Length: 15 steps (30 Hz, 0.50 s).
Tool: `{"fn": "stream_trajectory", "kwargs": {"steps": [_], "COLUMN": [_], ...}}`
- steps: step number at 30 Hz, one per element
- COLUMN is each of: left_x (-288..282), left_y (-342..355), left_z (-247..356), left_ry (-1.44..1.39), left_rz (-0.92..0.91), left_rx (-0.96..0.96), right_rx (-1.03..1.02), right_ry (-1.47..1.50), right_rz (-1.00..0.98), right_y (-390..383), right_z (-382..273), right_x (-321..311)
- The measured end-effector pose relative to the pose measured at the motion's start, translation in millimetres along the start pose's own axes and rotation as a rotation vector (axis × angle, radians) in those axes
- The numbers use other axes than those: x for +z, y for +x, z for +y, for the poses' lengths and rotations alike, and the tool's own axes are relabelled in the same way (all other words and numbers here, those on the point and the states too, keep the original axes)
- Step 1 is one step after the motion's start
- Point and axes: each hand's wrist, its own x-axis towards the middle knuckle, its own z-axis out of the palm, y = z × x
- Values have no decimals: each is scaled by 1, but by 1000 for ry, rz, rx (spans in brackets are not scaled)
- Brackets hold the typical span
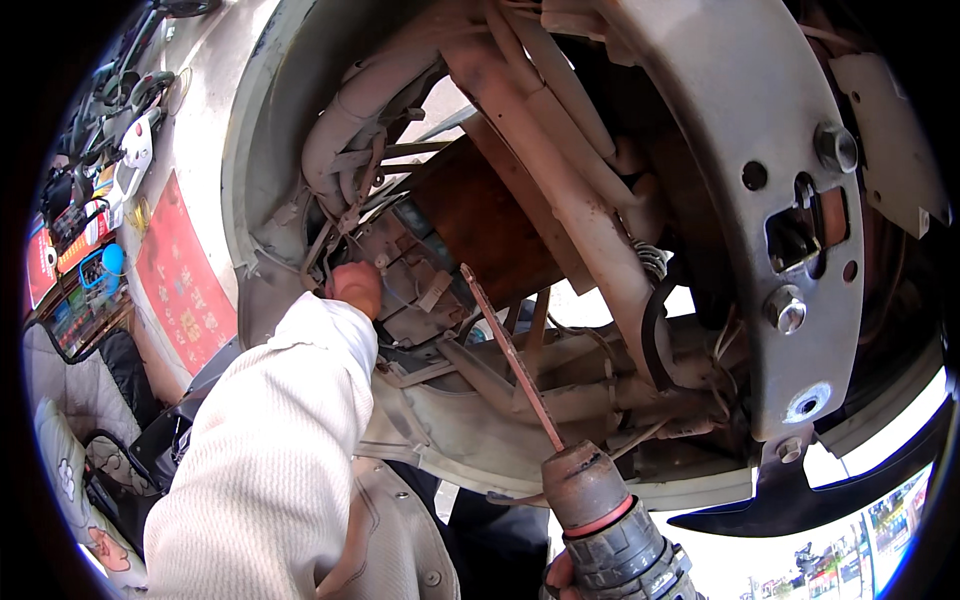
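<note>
My right hand [562, 574], mostly cut off at the lower edge, grips a power drill [620, 545] with a worn dark chuck. A long, rust-brown bit [515, 365] runs from the chuck up and left into an open vehicle body. My left hand [356, 288] reaches inside that body, at the end of a cream knitted sleeve [270, 450]. Its fingers look curled in beside a dusty boxy part [405, 270] with thin wires; whatever they hold is hidden. The bit's tip lies right of my left hand, apart from it.
Thick frame tubes [560, 200] cross the opening, with a brown panel [485, 215] behind. A metal bracket [800, 330] with bolts and a latch slot stands at the right. On the left are a red mat [187, 275], parked two-wheelers [135, 140] and a padded quilted cover [75, 380].
</note>
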Motion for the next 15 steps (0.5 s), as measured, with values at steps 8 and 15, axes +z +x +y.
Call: {"fn": "stream_trajectory", "kwargs": {"steps": [8, 15], "left_x": [-12, -30], "left_y": [-10, -10], "left_z": [-5, -8], "left_ry": [-20, 26], "left_rz": [2, -72], "left_rx": [32, 15], "right_rx": [-3, -10], "right_ry": [-10, -18], "right_rz": [-11, -3], "right_y": [-3, -11], "right_z": [3, 6], "right_x": [-1, -2]}}
